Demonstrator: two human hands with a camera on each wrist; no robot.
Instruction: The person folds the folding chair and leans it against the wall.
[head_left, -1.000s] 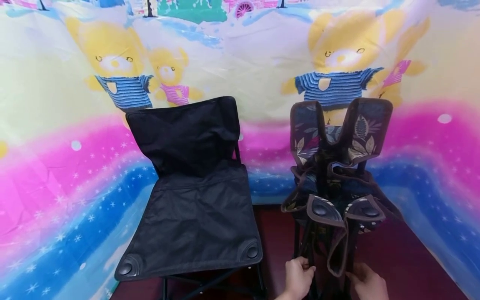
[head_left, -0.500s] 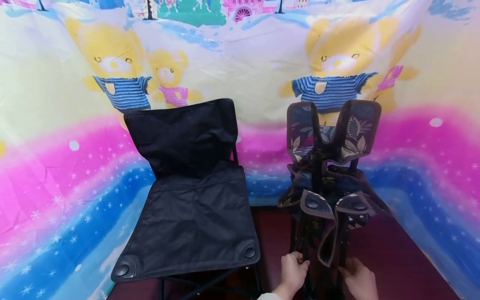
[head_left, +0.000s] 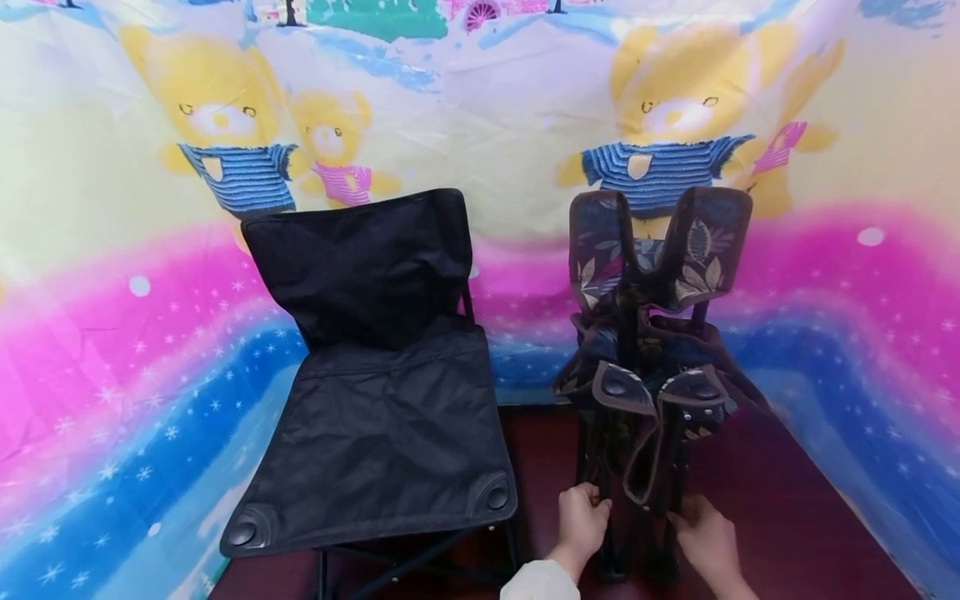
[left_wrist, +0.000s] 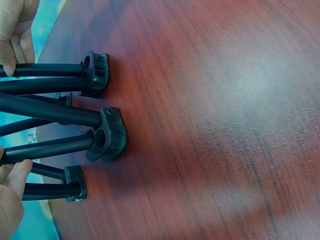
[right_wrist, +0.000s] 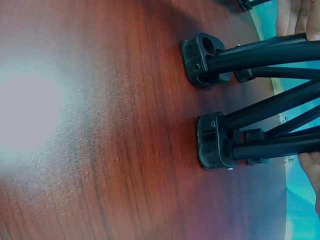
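A folding chair with leaf-patterned dark fabric and brown edging stands upright, its black tube legs drawn close together and its seat fabric bunched. My left hand pinches a front leg on the chair's left side. On the other side my right hand holds a right front leg between thumb and fingers. In the left wrist view, a leg tube passes between the left thumb and fingers. Black plastic feet stand on the reddish-brown wooden table in the right wrist view.
To the left stands an unfolded black folding chair, its seat reaching toward the front. A backdrop cloth printed with bears hangs behind both chairs and along the sides of the table.
The leaf-patterned chair and both hands have shifted slightly left and back, its feet now showing in the head view. Both hands keep their hold. The black chair stays in place.
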